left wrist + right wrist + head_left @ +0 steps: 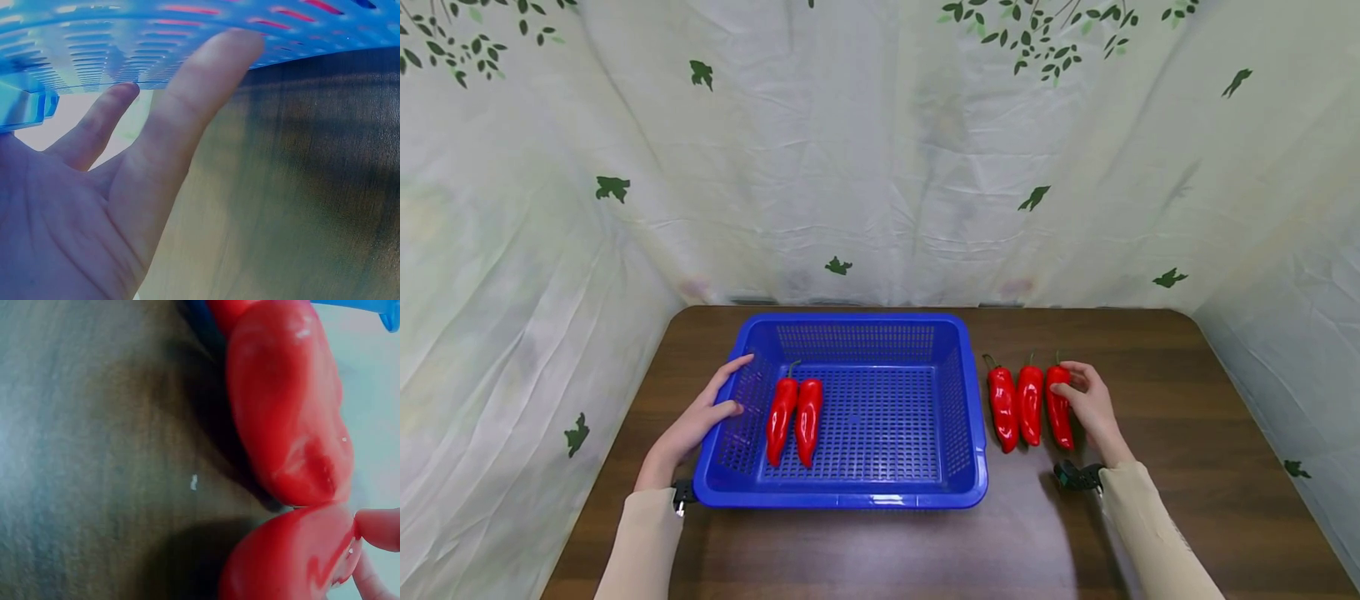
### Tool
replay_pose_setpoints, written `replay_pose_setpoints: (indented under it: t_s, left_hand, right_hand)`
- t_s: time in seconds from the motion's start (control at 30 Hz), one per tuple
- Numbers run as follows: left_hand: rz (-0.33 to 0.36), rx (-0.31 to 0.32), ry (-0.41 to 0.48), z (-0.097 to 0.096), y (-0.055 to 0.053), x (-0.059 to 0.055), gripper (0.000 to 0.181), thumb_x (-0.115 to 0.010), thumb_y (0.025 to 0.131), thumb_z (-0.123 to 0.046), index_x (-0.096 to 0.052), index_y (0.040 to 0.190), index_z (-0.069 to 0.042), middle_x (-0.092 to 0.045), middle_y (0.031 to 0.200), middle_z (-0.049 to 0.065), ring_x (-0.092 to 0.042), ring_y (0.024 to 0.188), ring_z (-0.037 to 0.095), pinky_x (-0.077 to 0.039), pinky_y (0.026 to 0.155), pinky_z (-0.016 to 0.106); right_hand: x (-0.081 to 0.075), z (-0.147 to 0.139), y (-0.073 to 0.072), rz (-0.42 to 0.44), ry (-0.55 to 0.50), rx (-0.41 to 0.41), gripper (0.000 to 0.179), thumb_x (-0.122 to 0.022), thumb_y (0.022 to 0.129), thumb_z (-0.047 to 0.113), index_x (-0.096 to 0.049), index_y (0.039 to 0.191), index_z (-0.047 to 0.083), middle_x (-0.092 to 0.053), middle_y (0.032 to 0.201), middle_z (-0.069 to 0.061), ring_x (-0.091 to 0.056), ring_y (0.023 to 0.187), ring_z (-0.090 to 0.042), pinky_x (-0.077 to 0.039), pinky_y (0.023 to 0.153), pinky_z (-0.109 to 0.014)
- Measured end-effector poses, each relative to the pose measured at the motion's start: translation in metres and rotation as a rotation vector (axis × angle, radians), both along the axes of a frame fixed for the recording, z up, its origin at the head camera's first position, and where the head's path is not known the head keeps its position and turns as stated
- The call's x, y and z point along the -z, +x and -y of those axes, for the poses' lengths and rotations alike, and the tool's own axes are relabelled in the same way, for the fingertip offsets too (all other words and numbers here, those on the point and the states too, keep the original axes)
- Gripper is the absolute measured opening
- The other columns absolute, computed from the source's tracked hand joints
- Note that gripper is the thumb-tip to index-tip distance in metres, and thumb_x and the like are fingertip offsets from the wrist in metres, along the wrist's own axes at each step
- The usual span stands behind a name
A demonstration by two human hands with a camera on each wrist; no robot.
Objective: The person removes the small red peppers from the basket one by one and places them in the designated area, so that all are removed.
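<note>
Long glossy red chili peppers are in view. Two, a left pepper and a right pepper, lie side by side in the blue plastic basket. My left hand rests at the basket's left rim, its thumb and fingers extended and spread against it. To the right of the basket, my right hand pinches the upper part of the outermost pepper between thumb and fingers. Beside it lie a middle pepper and a pepper nearest the basket.
The basket stands on a dark brown wooden table, left of the middle. A pale cloth curtain with green leaf and bird prints surrounds the table at the back and sides. Black straps with small devices sit at both wrists.
</note>
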State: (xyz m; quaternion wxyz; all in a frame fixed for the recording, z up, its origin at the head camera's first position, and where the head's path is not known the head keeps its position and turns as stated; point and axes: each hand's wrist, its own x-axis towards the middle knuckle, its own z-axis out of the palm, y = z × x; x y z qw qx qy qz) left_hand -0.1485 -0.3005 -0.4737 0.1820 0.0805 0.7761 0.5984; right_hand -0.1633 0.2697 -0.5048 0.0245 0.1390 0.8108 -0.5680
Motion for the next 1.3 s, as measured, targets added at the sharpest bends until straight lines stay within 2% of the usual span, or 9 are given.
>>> replay_pose_setpoints:
  t_s: [0.33,0.47,0.67,0.8,1.03,1.3]
  left_hand:
    - [0.006,0.001,0.013,0.0003,0.0003,0.0001,0.067,-0.044,0.096,-0.007,-0.016,0.153,-0.028,-0.003,0.155,0.019,-0.029,0.126,0.053,-0.049,0.084,0.054]
    - [0.001,0.000,0.011,0.0002,0.0005,0.0003,0.067,-0.044,0.096,-0.007,-0.016,0.152,-0.028,-0.003,0.155,0.020,-0.029,0.126,0.053,-0.049,0.084,0.054]
    - [0.014,-0.003,0.044,0.0003,0.0007,0.0005,0.068,-0.044,0.094,-0.004,-0.016,0.152,-0.027,-0.005,0.154,0.020,-0.032,0.124,0.052,-0.050,0.082,0.050]
    - [0.023,0.002,0.044,0.0007,0.0007,-0.0001,0.068,-0.044,0.094,-0.004,-0.016,0.152,-0.027,-0.005,0.154,0.021,-0.031,0.124,0.053,-0.050,0.082,0.050]
    - [0.017,0.013,0.031,0.0020,0.0005,-0.0015,0.069,-0.045,0.094,-0.003,-0.016,0.153,-0.027,-0.006,0.154,0.021,-0.033,0.124,0.051,-0.050,0.083,0.048]
    - [0.016,0.025,0.021,0.0030,-0.0004,-0.0026,0.068,-0.045,0.095,-0.005,-0.016,0.153,-0.026,-0.006,0.153,0.023,-0.035,0.122,0.053,-0.052,0.080,0.050]
  right_hand:
    - [0.0012,0.0019,0.0001,0.009,0.010,-0.028,0.047,-0.050,0.096,0.009,-0.036,0.139,-0.002,-0.038,0.139,-0.029,-0.039,0.121,-0.040,-0.040,0.095,-0.044]
    - [0.0009,0.0018,0.0018,0.000,0.008,-0.028,0.047,-0.050,0.096,0.009,-0.037,0.140,-0.001,-0.038,0.139,-0.028,-0.040,0.120,-0.038,-0.042,0.091,-0.037]
    - [0.0015,0.0008,0.0044,-0.022,0.007,-0.017,0.046,-0.050,0.096,0.010,-0.038,0.140,-0.001,-0.040,0.136,-0.027,-0.045,0.108,-0.031,-0.046,0.073,-0.019]
    - [0.0012,0.0000,0.0058,-0.029,-0.002,-0.013,0.046,-0.050,0.096,0.010,-0.039,0.139,-0.002,-0.039,0.137,-0.027,-0.046,0.108,-0.031,-0.046,0.071,-0.017]
    - [-0.0016,-0.0016,0.0070,-0.014,-0.020,-0.002,0.047,-0.049,0.097,0.012,-0.037,0.141,0.000,-0.036,0.142,-0.025,-0.042,0.119,-0.037,-0.045,0.075,-0.014]
    - [-0.0014,-0.0014,0.0070,-0.007,-0.028,0.009,0.047,-0.048,0.097,0.011,-0.037,0.141,-0.001,-0.036,0.142,-0.025,-0.042,0.116,-0.034,-0.045,0.073,-0.015]
